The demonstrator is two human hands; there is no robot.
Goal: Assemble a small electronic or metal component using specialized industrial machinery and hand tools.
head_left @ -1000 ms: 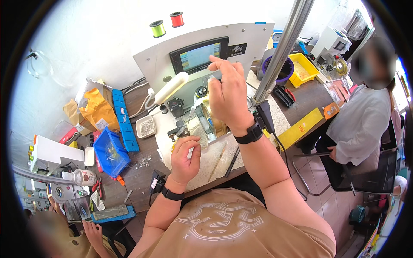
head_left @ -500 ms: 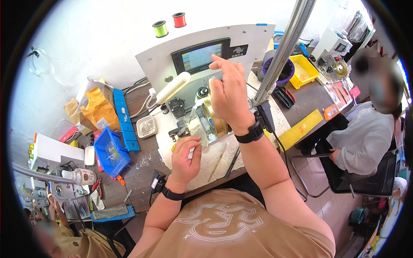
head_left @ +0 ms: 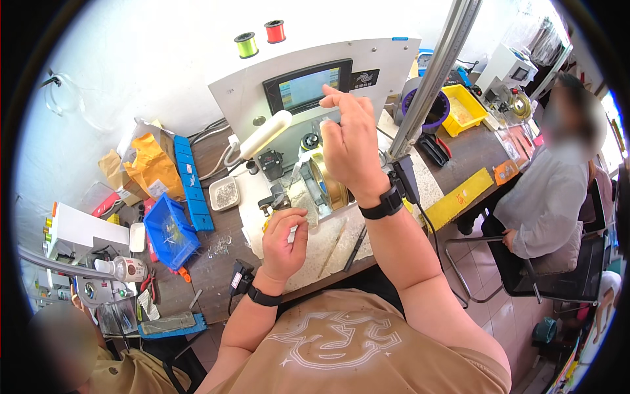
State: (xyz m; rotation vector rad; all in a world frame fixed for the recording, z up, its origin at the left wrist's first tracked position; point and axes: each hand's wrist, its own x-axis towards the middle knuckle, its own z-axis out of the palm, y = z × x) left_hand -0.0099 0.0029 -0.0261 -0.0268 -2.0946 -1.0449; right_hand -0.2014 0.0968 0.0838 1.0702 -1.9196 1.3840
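Note:
My right hand [head_left: 352, 141] is raised in front of a grey-white machine [head_left: 239, 98], its index finger stretched toward the touchscreen [head_left: 305, 90]. The fingertip overlaps the screen's right part; whether it presses cannot be told. Nothing shows in that hand. Lower down, my left hand [head_left: 285, 240] is closed with its thumb and fingers together, beside a pale block-like part [head_left: 302, 200] at the machine's front. Anything in its fingertips is too small to make out. A gold-coloured wheel [head_left: 323, 177] sits between the hands, and a white lamp arm [head_left: 265, 134] reaches over the mechanism.
Left on the bench are a blue bin [head_left: 169, 230], a small white dish [head_left: 225, 194] and an orange paper bag [head_left: 154, 167]. A metal post [head_left: 433, 85] rises at right, near a yellow tray [head_left: 464, 108]. A seated person [head_left: 545, 197] is at right; another [head_left: 125, 364] sits lower left.
My two hands stay almost in place. The person on the right has shifted upright and turned slightly; the person at the lower left has moved their head and lowered a raised arm.

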